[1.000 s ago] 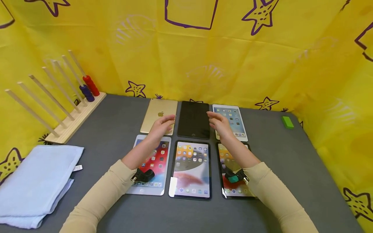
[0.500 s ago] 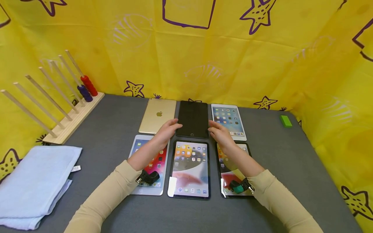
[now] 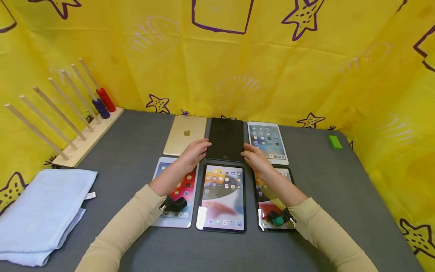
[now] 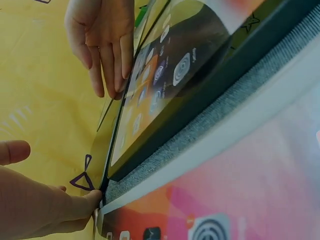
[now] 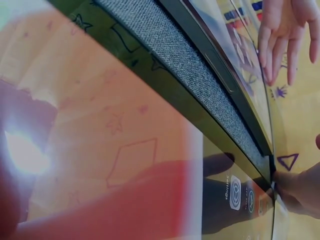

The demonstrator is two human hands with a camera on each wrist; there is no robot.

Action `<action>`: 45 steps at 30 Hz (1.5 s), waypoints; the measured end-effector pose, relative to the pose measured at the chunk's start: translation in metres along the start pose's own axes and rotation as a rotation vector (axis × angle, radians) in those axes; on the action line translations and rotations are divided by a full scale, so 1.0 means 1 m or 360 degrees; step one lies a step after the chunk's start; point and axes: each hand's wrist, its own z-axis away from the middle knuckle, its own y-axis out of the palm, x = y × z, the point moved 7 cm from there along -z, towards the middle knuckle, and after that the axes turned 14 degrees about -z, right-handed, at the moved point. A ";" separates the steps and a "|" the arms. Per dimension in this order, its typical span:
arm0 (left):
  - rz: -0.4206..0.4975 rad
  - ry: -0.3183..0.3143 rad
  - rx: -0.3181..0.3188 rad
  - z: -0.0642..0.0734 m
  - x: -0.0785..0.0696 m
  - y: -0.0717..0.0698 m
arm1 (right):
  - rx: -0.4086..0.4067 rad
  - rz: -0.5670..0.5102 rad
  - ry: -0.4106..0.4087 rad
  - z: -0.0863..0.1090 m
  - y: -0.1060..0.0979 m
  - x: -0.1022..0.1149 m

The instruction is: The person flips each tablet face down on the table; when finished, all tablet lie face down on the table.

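In the head view a black tablet (image 3: 225,138) with a dark screen lies at the middle of the back row. My left hand (image 3: 194,154) is at its left edge, fingertips right at the side, fingers relaxed. At the opposite edge is my right hand (image 3: 257,160), its fingers loosely bent. A gold tablet (image 3: 181,130) lies face down on the left, and a white tablet (image 3: 266,138) with a lit screen on the right. The wrist views show the left fingers (image 4: 75,207) and right fingers (image 5: 287,192) low, close to the tablet edges.
Nearer me are a white-framed tablet (image 3: 187,194), a black-framed tablet (image 3: 222,196) and another black-framed tablet (image 3: 265,192), all lit. A wooden peg rack (image 3: 90,141) with beads and blue cloths (image 3: 44,211) stand left; a green block (image 3: 335,142) lies right.
Both hands have come down and slightly toward me, from above the back row to the two sides of the black tablet. The tablets have kept their places.
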 end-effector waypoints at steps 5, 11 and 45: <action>0.0080 -0.0034 0.0001 0.000 -0.002 0.001 | 0.0022 0.0021 0.0014 0.001 -0.001 -0.001; 0.0163 -0.0098 -0.0022 -0.003 -0.002 -0.001 | 0.0015 0.0034 0.0019 0.000 -0.001 0.000; 0.0043 0.0132 -0.0200 0.006 -0.023 -0.013 | 0.0064 -0.0070 0.0039 -0.009 0.016 -0.003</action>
